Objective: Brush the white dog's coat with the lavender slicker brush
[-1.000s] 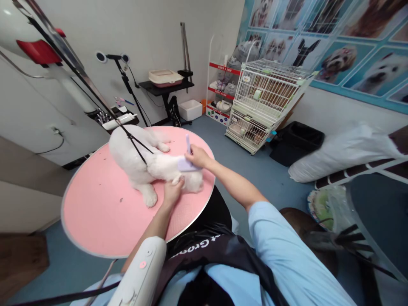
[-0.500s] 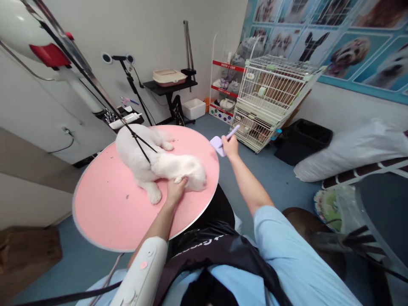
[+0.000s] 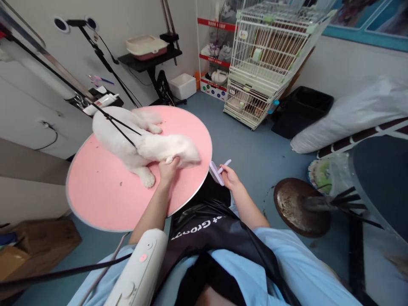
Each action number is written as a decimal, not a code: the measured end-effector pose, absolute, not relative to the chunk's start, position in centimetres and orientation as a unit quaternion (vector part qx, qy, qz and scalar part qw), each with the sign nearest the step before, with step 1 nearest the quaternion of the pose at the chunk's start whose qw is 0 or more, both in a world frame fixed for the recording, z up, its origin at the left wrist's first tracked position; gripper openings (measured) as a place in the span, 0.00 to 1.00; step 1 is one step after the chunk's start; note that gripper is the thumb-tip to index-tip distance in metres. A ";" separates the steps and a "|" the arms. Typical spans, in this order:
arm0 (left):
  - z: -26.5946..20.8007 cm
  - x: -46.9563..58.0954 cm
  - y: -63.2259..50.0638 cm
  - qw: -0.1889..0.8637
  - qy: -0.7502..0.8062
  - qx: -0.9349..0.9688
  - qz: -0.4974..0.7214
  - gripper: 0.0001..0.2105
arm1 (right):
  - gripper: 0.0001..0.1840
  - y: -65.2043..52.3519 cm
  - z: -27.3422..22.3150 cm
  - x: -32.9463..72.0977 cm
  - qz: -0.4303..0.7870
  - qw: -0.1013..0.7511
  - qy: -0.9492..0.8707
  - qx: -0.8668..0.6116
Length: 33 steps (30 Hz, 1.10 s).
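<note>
A white dog (image 3: 118,132) is on a round pink grooming table (image 3: 95,195), with its head lowered toward the right edge. Black straps (image 3: 117,122) run down to its body from the upper left. My left hand (image 3: 168,169) is closed at the underside of its head, with a small white tuft showing above the thumb; exactly which part is gripped I cannot make out. Beyond the table's right edge, my right hand (image 3: 230,177) grips a lavender slicker brush (image 3: 216,173) by its handle. The pins face the table and do not touch the dog.
Stacked wire cages (image 3: 264,63) stand at the back, with a black bin (image 3: 295,127) to their right. A second dark table (image 3: 382,182) is at the right. A white handheld device (image 3: 143,267) lies over my left arm. Grooming tools (image 3: 98,102) sit behind the dog.
My right hand has come down and nearer my body with the brush, which is now turned edge-on. My left hand stays at the dog's head. The view has tilted downward.
</note>
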State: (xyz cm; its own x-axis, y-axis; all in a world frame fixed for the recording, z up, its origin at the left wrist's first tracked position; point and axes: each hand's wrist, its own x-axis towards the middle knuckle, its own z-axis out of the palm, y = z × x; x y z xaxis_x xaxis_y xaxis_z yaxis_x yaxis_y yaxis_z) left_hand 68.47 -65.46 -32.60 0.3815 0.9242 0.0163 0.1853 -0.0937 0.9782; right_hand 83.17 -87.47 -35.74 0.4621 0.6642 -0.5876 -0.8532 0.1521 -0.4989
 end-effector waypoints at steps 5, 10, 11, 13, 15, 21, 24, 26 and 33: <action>-33.0 68.5 -65.4 0.493 0.423 0.673 0.354 0.13 | 0.09 -88.2 -35.8 81.5 0.477 0.764 0.079 -0.427; -33.0 68.1 -64.9 0.450 0.407 0.725 0.327 0.12 | 0.15 -85.2 -34.0 79.1 0.410 0.703 -0.174 -0.554; -32.8 68.0 -64.8 0.437 0.406 0.739 0.314 0.12 | 0.15 -83.8 -33.1 79.2 0.381 0.661 -0.259 -0.593; -32.4 67.8 -64.4 0.410 0.404 0.765 0.288 0.12 | 0.14 -80.6 -30.9 80.4 0.303 0.572 -0.398 -0.651; -31.8 67.5 -64.1 0.389 0.408 0.780 0.270 0.12 | 0.12 -78.0 -28.5 82.3 0.208 0.557 -0.425 -0.683; -30.2 66.7 -63.0 0.268 0.396 0.854 0.207 0.11 | 0.14 -76.9 -26.3 84.3 0.095 0.662 -0.342 -0.660; -30.2 66.8 -62.2 0.133 0.345 0.896 0.247 0.10 | 0.15 -77.6 -27.5 84.6 0.204 0.640 -0.346 -0.655; -30.8 67.1 -61.8 0.100 0.263 0.923 0.264 0.10 | 0.14 -78.4 -28.2 85.7 0.134 0.706 -0.234 -0.655; -34.4 66.6 -61.6 0.224 0.171 0.918 0.280 0.02 | 0.14 -85.7 -31.2 83.1 0.339 0.744 -0.125 -0.561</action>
State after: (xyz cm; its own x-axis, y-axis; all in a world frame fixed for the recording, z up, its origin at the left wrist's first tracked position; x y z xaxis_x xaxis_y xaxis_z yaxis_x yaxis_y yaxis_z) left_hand 66.58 -61.58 -34.40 0.7844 0.4399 0.4373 0.1888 -0.8408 0.5073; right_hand 83.06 -85.67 -31.16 0.7383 0.6458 -0.1946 -0.3646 0.1393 -0.9207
